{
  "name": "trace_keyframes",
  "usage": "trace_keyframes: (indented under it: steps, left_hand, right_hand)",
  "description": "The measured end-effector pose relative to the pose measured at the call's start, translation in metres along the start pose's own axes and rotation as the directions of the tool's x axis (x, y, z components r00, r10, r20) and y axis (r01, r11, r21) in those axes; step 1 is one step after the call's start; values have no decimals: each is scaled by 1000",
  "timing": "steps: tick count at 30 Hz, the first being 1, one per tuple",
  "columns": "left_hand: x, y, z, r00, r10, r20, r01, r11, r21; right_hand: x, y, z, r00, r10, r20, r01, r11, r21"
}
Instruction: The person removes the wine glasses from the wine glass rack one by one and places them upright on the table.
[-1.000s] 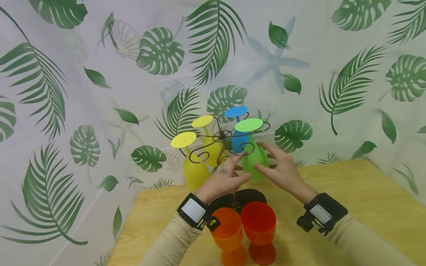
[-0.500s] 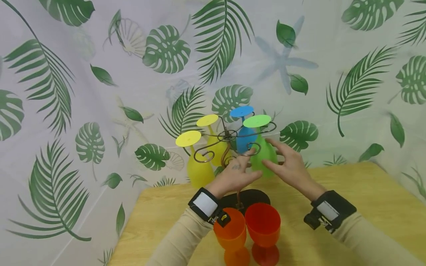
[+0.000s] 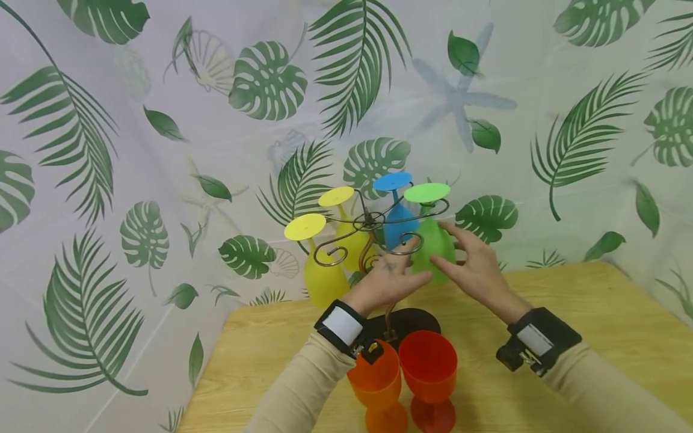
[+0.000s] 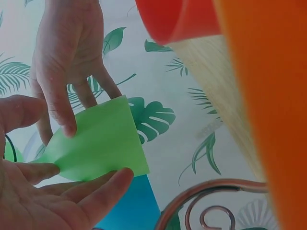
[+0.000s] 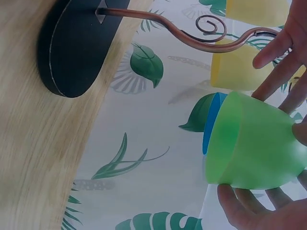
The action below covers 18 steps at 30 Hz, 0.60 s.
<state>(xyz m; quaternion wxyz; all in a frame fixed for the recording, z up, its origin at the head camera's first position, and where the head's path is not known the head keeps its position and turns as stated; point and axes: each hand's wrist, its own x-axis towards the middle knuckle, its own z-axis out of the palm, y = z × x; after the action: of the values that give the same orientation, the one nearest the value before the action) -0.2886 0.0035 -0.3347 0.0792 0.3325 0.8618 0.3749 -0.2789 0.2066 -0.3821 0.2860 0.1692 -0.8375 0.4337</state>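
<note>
An upside-down green goblet [image 3: 433, 243] is at the right of a bronze wire rack [image 3: 370, 221], its foot level with the rack's curled hooks. My right hand [image 3: 476, 264] grips its bowl, thumb on the near side and fingers on the far side. My left hand [image 3: 387, 278] reaches under a hook, and its nearly straight fingers [image 4: 103, 194] touch the green bowl while the thumb stands off it. Behind hangs a blue goblet [image 3: 399, 225], partly covered. Two yellow goblets [image 3: 325, 279] hang upside down on the left side.
An orange goblet [image 3: 379, 376] and a red goblet [image 3: 429, 367] stand upright on the wooden table [image 3: 520, 361] in front. The rack's black base [image 3: 422, 319] sits just behind them. A leaf-patterned sheet [image 3: 216, 150] hangs behind the table.
The green goblet has shifted right and slightly up relative to the rack, with both hands following it. The head view has also shifted a little. The other goblets stay in place.
</note>
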Motion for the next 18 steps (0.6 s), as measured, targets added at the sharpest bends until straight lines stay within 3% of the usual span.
trace_keyframes:
  steps: [5, 8, 12, 14, 18]
  left_hand:
    - [4, 1, 4, 999, 14, 35, -10, 994, -107]
    - [4, 4, 6, 999, 3, 36, -1, 998, -67]
    - [6, 7, 8, 1000, 19, 23, -21, 996, 91]
    - [7, 9, 9, 999, 31, 26, -34, 991, 129]
    - [8, 12, 12, 999, 13, 43, -18, 994, 106]
  right_hand:
    - [-5, 2, -6, 1000, 14, -13, -14, 1000, 1]
    - [-7, 3, -10, 1000, 5, -25, -5, 1000, -4]
    - [-9, 3, -14, 999, 1, -41, -2, 1000, -15]
    - [-12, 3, -16, 999, 6, -45, -7, 1000, -20]
    - [-17, 3, -20, 999, 13, -51, -14, 1000, -24]
